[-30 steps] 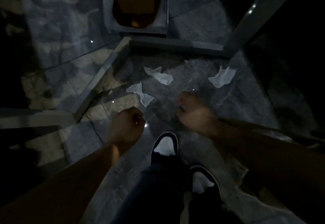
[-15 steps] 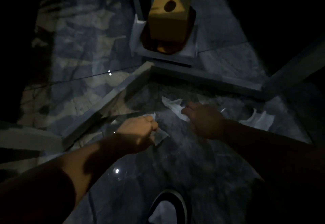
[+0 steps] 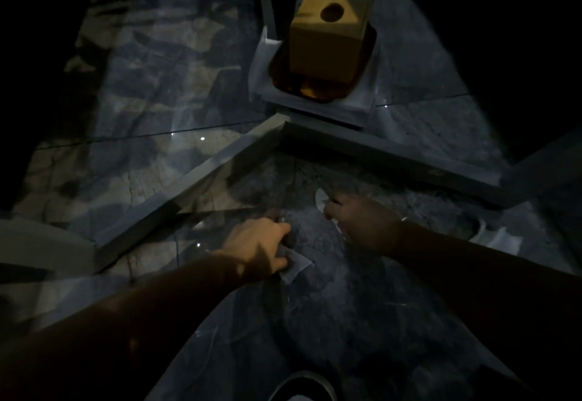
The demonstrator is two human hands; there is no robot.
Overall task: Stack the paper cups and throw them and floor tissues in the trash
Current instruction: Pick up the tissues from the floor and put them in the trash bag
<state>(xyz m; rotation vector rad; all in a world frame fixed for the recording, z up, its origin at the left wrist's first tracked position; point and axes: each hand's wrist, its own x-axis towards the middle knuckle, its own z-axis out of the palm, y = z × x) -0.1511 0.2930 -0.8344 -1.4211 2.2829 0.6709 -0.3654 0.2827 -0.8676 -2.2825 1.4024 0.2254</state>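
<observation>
The scene is very dark. My left hand [image 3: 256, 248] is low at the floor, fingers pinched on a white tissue [image 3: 296, 266] whose corner sticks out to the right of it. My right hand [image 3: 357, 221] lies over a second tissue [image 3: 320, 200], fingers curled down onto it; the dim light hides whether they grip it. A third tissue [image 3: 500, 240] lies on the floor to the far right, beyond my right forearm. The trash bin [image 3: 267, 63], lined in white, stands ahead with a yellow cardboard box [image 3: 327, 38] in its mouth. No paper cups are in view.
Grey frame bars [image 3: 195, 177] meet in a corner just in front of the bin and border the floor patch where my hands are. The marble floor [image 3: 163, 92] stretches to the left. The toe of my shoe [image 3: 302, 388] shows at the bottom edge.
I have bent down and forward. Both hands, closed fists in the air a second ago, have dropped onto the two nearest tissues. The bin has come closer in view.
</observation>
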